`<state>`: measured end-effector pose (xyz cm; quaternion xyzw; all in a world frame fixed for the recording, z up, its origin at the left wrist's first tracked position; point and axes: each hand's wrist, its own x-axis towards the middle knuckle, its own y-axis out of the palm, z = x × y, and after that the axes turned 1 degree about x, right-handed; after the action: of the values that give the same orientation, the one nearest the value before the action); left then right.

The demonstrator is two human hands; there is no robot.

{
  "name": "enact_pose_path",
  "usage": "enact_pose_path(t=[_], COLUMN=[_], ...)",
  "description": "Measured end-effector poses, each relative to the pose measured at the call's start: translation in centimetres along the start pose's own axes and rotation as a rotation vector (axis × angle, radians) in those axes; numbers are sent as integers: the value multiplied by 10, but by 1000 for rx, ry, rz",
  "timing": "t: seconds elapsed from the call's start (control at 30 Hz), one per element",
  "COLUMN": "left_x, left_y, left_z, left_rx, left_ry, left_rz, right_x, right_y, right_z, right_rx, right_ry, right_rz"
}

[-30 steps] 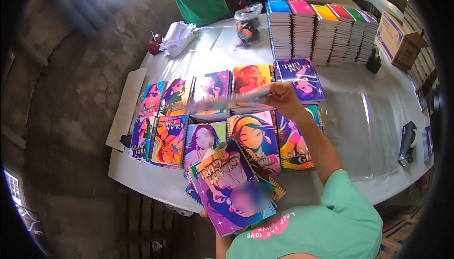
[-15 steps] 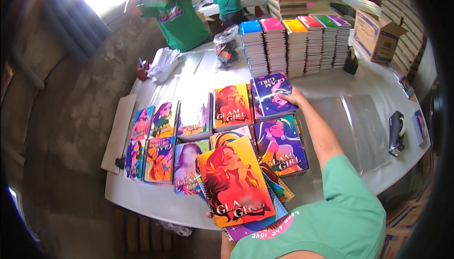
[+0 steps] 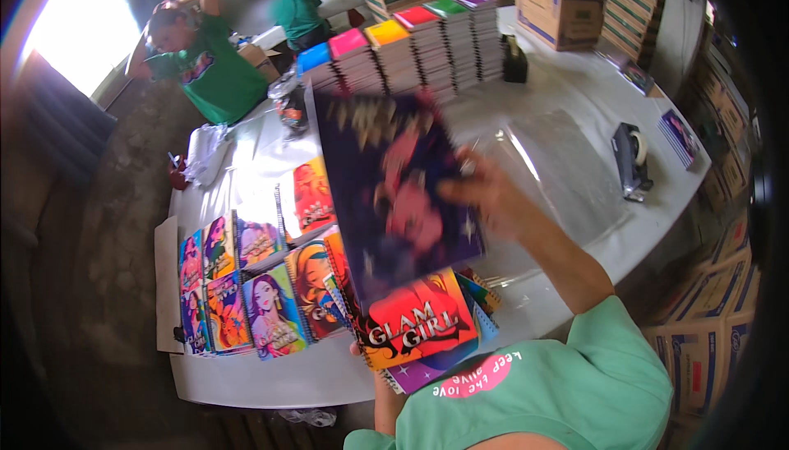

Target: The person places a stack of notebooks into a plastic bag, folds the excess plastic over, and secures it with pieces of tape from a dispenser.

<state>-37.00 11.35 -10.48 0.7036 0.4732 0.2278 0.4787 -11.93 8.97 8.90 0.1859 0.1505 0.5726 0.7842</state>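
Note:
My right hand grips the right edge of a dark purple spiral notebook, lifted above the table and blurred by motion. Below it, a fanned pile of notebooks topped by a red-and-orange notebook rests against my front. Only a bit of my left hand shows, at the pile's left edge, holding it from beneath. Two rows of notebook piles with illustrated covers lie on the table to the left, among them a purple-haired-figure notebook and an orange one. The raised notebook hides part of the rows.
Tall notebook stacks stand at the back. Clear plastic sheeting and a tape dispenser lie on the right of the white table. An open cardboard box stands behind. Across the table is a person in green.
My right hand has lifted the purple notebook off its pile at the back of the rows and brought it over the pile in my left hand. The view has swung to the right.

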Motion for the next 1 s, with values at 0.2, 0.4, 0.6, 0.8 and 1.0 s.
enact_pose_path(t=[0.2, 0.4, 0.6, 0.8, 1.0], left_x=[-22, -37, -2, 30, 57], left_y=[96, 152, 211, 248, 211], left_z=[151, 250, 293, 292, 326], left_rx=[71, 49, 89, 448, 758], left_ry=[-53, -89, -41, 273, 406], left_rz=[-86, -76, 14, 106, 439], right_x=[-66, -86, -76, -64, -67], right_y=[-184, -346, -361, -378, -422], right_z=[45, 37, 90, 60, 35], right_rx=[-686, -1180, -835, -448, -642], right_ry=[-50, -787, -1062, -897, -353], right_rz=[140, 282, 595, 272, 286])
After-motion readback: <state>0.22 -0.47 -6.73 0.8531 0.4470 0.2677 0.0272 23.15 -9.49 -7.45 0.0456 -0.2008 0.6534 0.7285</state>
